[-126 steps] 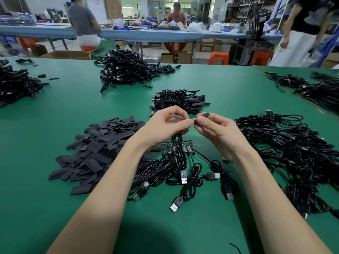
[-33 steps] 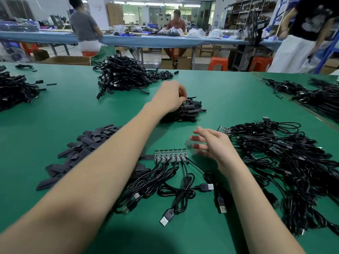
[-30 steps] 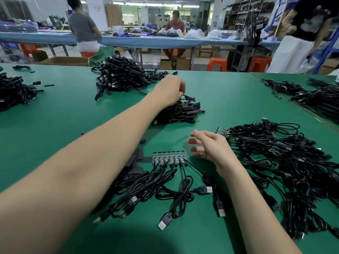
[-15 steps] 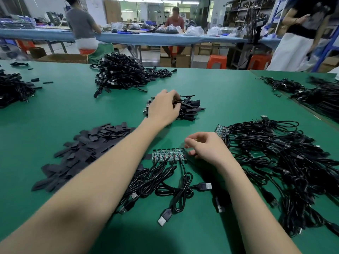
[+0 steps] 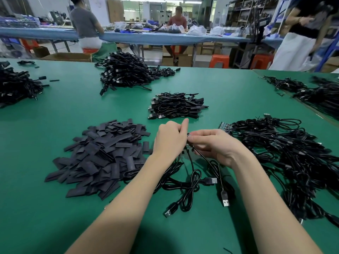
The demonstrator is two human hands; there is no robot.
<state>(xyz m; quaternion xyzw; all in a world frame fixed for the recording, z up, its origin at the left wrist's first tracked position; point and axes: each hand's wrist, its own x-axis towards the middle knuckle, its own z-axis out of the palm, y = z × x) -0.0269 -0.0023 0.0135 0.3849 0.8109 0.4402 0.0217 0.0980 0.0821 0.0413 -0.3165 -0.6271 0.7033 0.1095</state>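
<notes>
Since half a second ago: left hand (image 5: pixel 169 142) drawn back from the small bundled pile (image 5: pixel 176 106) to meet the right hand (image 5: pixel 218 146), and the circuit-board strip (image 5: pixel 187 146) lifted off the green desk (image 5: pixel 55 217) between them. Nearest, two bare forearms reaching in from the bottom edge. Just beyond, black cables (image 5: pixel 190 180) looped loosely on the desk, tipped with silver USB plugs (image 5: pixel 225 200) pointing toward the viewer and running up to the strip. Both hands clenched on that strip above the desk's middle: left fingers curled round its left side with one finger raised, right thumb and fingertips pinching its right side, most of the strip hidden behind the fingers. Left of the hands, a spread heap of flat black sleeve pieces (image 5: pixel 102 158). Right of them, a large tangle of loose cables (image 5: pixel 293 162) with a second board strip (image 5: pixel 224 126) at its near-left corner. Past the hands, the small bundled pile, neat and well apart from the rest. Farther back, a bigger cable heap (image 5: pixel 126 72), with more heaps at the left edge (image 5: pixel 14 87) and right edge (image 5: pixel 321 96). Beyond the desk, orange stools (image 5: pixel 219 61), a long blue-covered desk (image 5: pixel 146 36), two seated people and one standing person at far right (image 5: pixel 300 33).
</notes>
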